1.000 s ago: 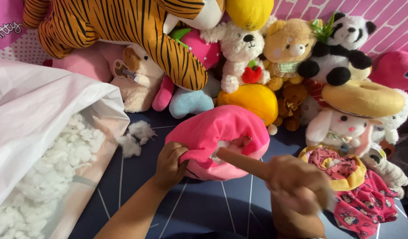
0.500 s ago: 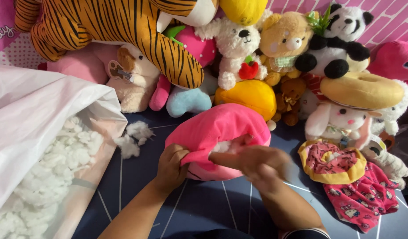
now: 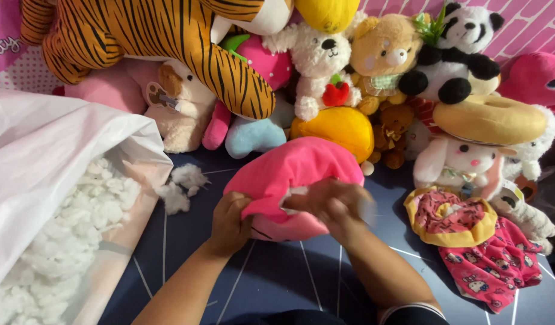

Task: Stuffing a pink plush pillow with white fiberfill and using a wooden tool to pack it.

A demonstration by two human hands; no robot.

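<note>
A bright pink plush toy skin (image 3: 295, 171) lies on the dark blue floor mat (image 3: 277, 283) in the middle of the head view. White stuffing shows at an opening in its front. My left hand (image 3: 229, 224) grips the pink fabric at its lower left edge. My right hand (image 3: 331, 204) is blurred and presses at the opening, fingers on the white stuffing. To the left, a large white plastic bag (image 3: 43, 156) lies open, full of loose white stuffing (image 3: 73, 229).
A heap of plush toys lines the back: a striped tiger (image 3: 151, 36), a white bear (image 3: 316, 60), a panda (image 3: 464, 48), a yellow ball toy (image 3: 337, 126). A flat pink and yellow plush piece (image 3: 449, 213) and patterned pink cloth (image 3: 494, 268) lie right. Stuffing tufts (image 3: 181, 186) sit by the bag.
My right hand, earlier holding a wooden stick away from the toy, has moved in to the opening; the stick is no longer visible. My left hand keeps its hold on the fabric.
</note>
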